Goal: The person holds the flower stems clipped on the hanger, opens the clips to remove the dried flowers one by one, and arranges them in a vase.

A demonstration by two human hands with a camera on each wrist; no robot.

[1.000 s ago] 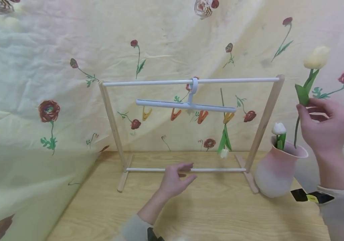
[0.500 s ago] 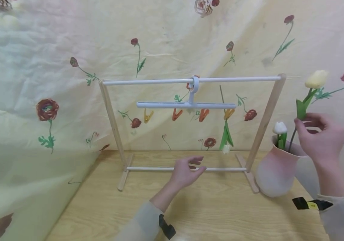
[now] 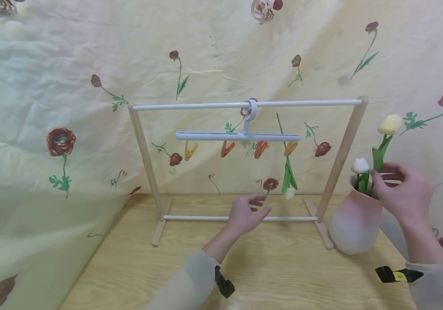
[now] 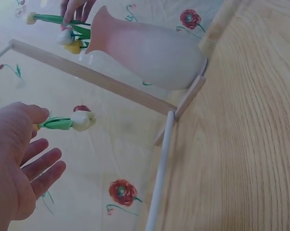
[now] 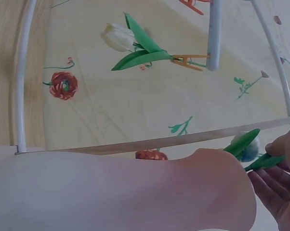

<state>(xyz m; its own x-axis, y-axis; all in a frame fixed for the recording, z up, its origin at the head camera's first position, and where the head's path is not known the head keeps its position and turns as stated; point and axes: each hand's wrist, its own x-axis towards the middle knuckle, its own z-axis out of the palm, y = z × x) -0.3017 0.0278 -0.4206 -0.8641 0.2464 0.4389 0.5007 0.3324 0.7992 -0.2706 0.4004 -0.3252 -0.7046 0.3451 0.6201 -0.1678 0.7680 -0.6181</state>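
Observation:
My right hand pinches the green stem and leaf of a pale yellow tulip at the mouth of a pink-and-white vase. The stem's lower end is hidden inside the vase. A white tulip stands in the same vase, and the left wrist view also shows a yellow one there. My left hand holds nothing; its fingers are loosely spread in front of the rack's lower bar. To its upper right, a white tulip hangs head down from a yellow clothespin.
A wooden-sided rack stands on the wood-grain table, just left of the vase. From its top bar hangs a pale blue hanger with several clothespins, including an orange one. Flower-printed cloth covers the back and left side.
My right hand has lowered the pale yellow tulip down and left, its stem going into the vase. The left hand has moved right and slightly up. The hanger swings a little.

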